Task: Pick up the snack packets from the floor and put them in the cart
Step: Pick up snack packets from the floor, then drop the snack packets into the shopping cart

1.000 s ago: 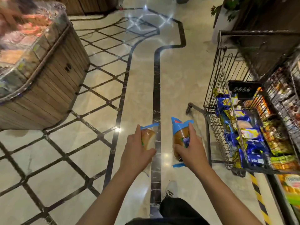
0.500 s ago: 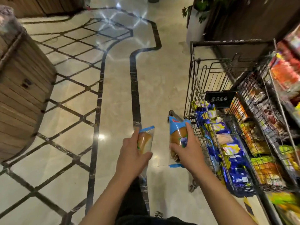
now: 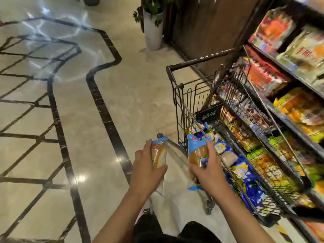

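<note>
My left hand (image 3: 146,170) grips a clear snack packet (image 3: 158,155) with a blue top and a bun inside, held upright over the floor. A second, similar blue-topped packet (image 3: 197,153) is in my right hand (image 3: 208,170), right at the near left rim of the wire cart (image 3: 178,95). The cart stands to the right and holds several blue and yellow snack packets (image 3: 245,174). No packets are visible on the floor.
Store shelves (image 3: 287,123) packed with snacks run along the right, tight against the cart. A white planter (image 3: 153,30) with a green plant stands behind the cart. Glossy beige floor with dark inlaid lines (image 3: 103,106) spreads to the left.
The view has swung right and nearer to the cart; the wooden counter on the left has left the frame. Both hands still hold their packets, the right one now at the cart's rim.
</note>
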Action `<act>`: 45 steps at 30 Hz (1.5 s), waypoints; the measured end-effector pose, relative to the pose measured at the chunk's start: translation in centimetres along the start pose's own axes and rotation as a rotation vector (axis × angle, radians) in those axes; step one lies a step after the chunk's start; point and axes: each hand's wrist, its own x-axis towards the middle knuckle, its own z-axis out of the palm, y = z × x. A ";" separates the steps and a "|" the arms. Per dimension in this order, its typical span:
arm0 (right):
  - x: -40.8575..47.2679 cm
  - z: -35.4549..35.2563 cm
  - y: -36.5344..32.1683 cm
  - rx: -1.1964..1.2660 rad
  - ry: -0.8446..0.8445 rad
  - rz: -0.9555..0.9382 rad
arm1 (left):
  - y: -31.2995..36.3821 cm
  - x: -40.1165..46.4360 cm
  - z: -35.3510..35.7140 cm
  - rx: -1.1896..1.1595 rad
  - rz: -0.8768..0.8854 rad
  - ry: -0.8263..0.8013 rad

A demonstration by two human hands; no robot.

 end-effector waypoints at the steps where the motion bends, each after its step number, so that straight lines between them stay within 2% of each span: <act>1: 0.3 0.3 -0.4 0.007 0.012 0.006 | 0.4 1.0 -0.1 0.002 0.020 -0.027; 10: 2.4 -1.7 -0.2 0.029 0.168 0.116 | 5.4 7.5 3.8 0.061 0.171 -0.302; 18: 7.6 -6.9 2.6 0.122 0.296 0.176 | 10.8 11.2 9.5 0.116 0.261 -0.383; 22: 11.4 -9.9 5.2 0.216 0.308 0.206 | 14.2 12.7 13.3 0.177 0.332 -0.427; 29: 14.9 -14.7 8.4 0.234 0.351 0.253 | 18.9 15.9 19.8 0.232 0.402 -0.466; 35: 15.9 -16.4 11.0 0.275 0.410 0.334 | 19.4 19.1 24.1 0.372 0.374 -0.546; 40: 17.8 -14.9 13.8 0.312 0.464 0.412 | 17.6 21.6 28.2 0.494 0.305 -0.613; 45: 20.3 -12.7 16.0 0.211 0.493 0.541 | 15.1 23.5 33.0 0.594 0.303 -0.690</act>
